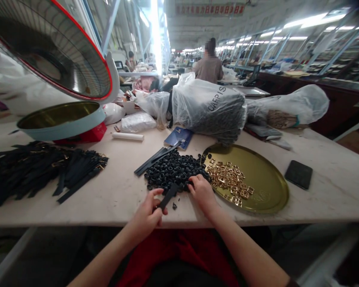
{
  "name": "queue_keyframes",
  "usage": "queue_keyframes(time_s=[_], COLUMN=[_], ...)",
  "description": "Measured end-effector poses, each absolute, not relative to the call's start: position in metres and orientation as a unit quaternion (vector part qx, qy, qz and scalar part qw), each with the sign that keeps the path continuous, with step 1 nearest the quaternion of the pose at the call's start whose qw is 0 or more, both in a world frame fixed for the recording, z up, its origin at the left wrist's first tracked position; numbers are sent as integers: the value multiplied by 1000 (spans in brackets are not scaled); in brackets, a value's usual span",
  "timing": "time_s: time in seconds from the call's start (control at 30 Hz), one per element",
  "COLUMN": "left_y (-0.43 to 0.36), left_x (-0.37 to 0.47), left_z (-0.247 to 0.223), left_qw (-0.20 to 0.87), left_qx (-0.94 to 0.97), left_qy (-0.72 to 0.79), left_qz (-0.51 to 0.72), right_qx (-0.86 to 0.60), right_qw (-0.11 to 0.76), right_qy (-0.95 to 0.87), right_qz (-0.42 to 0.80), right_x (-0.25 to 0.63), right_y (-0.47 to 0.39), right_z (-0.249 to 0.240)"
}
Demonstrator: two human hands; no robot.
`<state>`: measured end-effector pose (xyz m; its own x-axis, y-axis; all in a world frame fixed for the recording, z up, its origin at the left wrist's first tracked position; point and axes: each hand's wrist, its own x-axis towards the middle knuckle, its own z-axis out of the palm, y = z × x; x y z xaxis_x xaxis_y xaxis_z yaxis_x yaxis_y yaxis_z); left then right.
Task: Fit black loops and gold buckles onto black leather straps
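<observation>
Left fingers (156, 216) pinch a black strap (169, 195); right fingers (195, 182) touch black loops (179, 168), grip unclear.

Fan (49, 52) cut off at left; whether right fingers (195, 179) hold anything, unclear.

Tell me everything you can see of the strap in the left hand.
The strap is black, flat and narrow, and looks like fabric or leather. The left hand holds it, partly hiding its near end. The visible length slants forward and rightward, its far end by the black loops; contact there is unclear.
</observation>
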<state>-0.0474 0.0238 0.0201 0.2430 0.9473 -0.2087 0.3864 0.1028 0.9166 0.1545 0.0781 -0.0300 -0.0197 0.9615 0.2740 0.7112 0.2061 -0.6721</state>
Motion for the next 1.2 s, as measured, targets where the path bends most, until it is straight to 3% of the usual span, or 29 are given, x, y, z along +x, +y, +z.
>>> queue_keyframes(time_s=[0.1,0.27,0.5,0.6,0.97,1.2], left_y=[3,1,-1,-2,-1,-4], left_x=[-26,-7,-6,-7,-7,-8], left_z=[7,7,0,-8,0,-5], left_qw=[569,573,593,605,704,601], left_qx=[552,518,516,509,407,544], left_qy=[539,541,553,558,547,559], left_qz=[285,332,275,252,197,176], right_qx=[-595,-581,-470,-433,-490,-514], right_qw=[372,391,368,349,344,338], right_qy=[-685,-655,-418,-339,-326,-393], right_qz=[195,285,685,759,732,683], right_x=[156,157,155,160,174,172], right_y=[76,55,15,8,11,5], right_z=[-26,-17,-8,-9,-24,-21])
